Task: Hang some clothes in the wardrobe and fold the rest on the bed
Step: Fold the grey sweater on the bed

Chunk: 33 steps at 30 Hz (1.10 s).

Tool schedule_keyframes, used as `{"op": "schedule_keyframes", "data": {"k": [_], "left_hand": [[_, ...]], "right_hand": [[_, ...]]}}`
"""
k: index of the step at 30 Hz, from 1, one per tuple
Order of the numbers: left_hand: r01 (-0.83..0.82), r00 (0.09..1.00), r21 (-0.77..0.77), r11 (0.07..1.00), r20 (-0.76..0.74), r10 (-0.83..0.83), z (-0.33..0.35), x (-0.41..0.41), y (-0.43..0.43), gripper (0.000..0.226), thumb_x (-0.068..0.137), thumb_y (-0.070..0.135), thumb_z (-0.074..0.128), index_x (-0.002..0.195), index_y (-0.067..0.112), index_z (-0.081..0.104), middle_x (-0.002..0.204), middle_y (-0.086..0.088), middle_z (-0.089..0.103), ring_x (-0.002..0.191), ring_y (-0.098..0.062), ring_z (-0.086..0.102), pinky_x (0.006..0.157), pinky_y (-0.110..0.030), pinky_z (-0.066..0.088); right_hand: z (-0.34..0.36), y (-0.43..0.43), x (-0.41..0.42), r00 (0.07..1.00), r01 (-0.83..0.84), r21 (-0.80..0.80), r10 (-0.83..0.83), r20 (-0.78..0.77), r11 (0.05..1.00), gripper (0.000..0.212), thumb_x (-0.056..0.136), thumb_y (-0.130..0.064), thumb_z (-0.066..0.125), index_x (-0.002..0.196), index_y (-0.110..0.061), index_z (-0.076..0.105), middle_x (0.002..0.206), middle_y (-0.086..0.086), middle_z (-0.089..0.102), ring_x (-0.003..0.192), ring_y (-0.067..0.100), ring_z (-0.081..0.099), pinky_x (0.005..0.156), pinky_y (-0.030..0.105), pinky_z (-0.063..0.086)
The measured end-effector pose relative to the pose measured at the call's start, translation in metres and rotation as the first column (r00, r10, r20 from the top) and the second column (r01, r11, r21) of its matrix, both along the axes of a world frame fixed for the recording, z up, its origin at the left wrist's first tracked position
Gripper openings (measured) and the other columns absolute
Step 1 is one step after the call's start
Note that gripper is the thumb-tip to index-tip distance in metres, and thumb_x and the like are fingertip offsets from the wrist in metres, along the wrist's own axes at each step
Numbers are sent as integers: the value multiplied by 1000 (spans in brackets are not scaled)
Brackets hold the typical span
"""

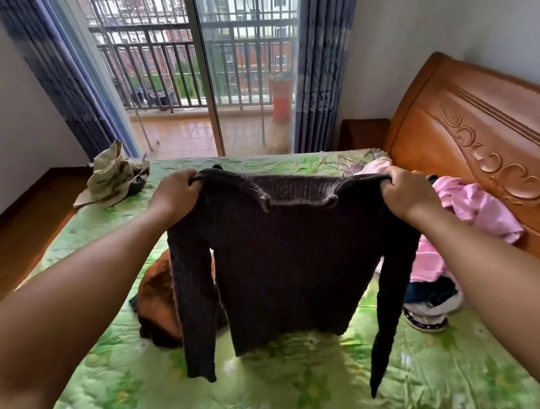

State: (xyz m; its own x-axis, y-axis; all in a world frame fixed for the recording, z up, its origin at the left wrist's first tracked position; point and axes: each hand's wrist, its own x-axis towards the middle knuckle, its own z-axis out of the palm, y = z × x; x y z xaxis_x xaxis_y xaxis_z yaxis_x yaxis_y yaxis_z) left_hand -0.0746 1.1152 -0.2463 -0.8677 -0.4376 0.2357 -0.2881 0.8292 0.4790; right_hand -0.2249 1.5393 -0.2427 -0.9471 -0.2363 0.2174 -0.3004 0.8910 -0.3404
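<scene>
Head view: both hands [176, 195] [410, 194] grip sweater [290, 259] shoulders

Left hand [176, 195], right hand [410, 195]: clenched, outstretched.

Both hands [293, 193] grip dark sweater [284, 266] by shoulders above bed [303, 390]

Your dark grey knit sweater [284, 266] hangs spread by its shoulders above the green bed [303, 387], sleeves dangling down.
</scene>
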Motion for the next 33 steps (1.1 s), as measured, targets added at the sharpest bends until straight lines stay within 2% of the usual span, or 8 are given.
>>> {"op": "schedule_keyframes", "data": {"k": [5,8,10,14,19,24,27,33], "left_hand": [[-6,1000,60,998,8,5,4,-39,-8,20,100,32,49,99,22,66,93,-6,68,93,-32,63,78,-40,48],[3,998,49,999,-68,0,36,-64,-13,24,100,29,47,106,18,67,105,-11,70,100,-34,62,81,-40,47],[6,991,15,1000,-136,-4,64,-76,-16,25,99,26,47,110,17,67,109,-13,70,102,-35,62,80,-38,42],[36,972,-35,999,-229,-44,105,-79,-16,22,99,25,47,106,16,66,100,-10,67,97,-33,60,77,-37,39],[102,960,-56,993,-258,-113,102,-45,4,14,98,23,51,104,21,63,92,-3,61,87,-25,55,75,-36,38],[201,976,-49,978,-75,-205,34,13,33,22,95,15,57,114,22,65,101,-8,70,92,-28,63,76,-35,44],[305,949,-32,952,89,-301,-31,52,54,26,93,10,62,117,16,68,111,-9,72,102,-27,67,85,-35,49],[495,706,69,866,550,-447,-181,138,105,36,98,24,58,134,28,62,121,-1,64,112,-26,63,90,-32,46]], "right_hand": [[4,-20,-38,1000,6,43,-7,25,999,27,96,-29,40,114,-15,56,115,26,64,104,44,62,85,47,51],[30,-27,-58,994,-8,17,10,-107,1000,13,96,-26,42,100,-15,49,104,25,64,97,44,62,72,40,41],[56,-28,-68,980,-14,9,16,-196,1000,19,96,-25,42,106,-12,52,101,24,64,94,43,61,70,37,36],[105,-22,-63,931,-50,7,49,-361,999,17,91,-27,38,95,-14,48,88,17,58,83,40,58,67,39,37],[114,-5,-22,911,-105,22,105,-398,994,17,85,-29,37,91,-16,45,84,11,54,76,33,50,69,39,37],[46,22,29,963,-178,104,194,-184,979,36,83,-35,38,110,-17,54,106,17,64,97,40,63,83,46,50],[-22,39,61,974,-223,189,213,74,956,26,92,-29,47,118,-24,52,116,16,65,101,37,64,83,43,51],[-181,80,143,849,-369,243,219,480,897,24,91,-29,46,112,-41,46,109,1,59,101,31,63,81,43,51]]}}
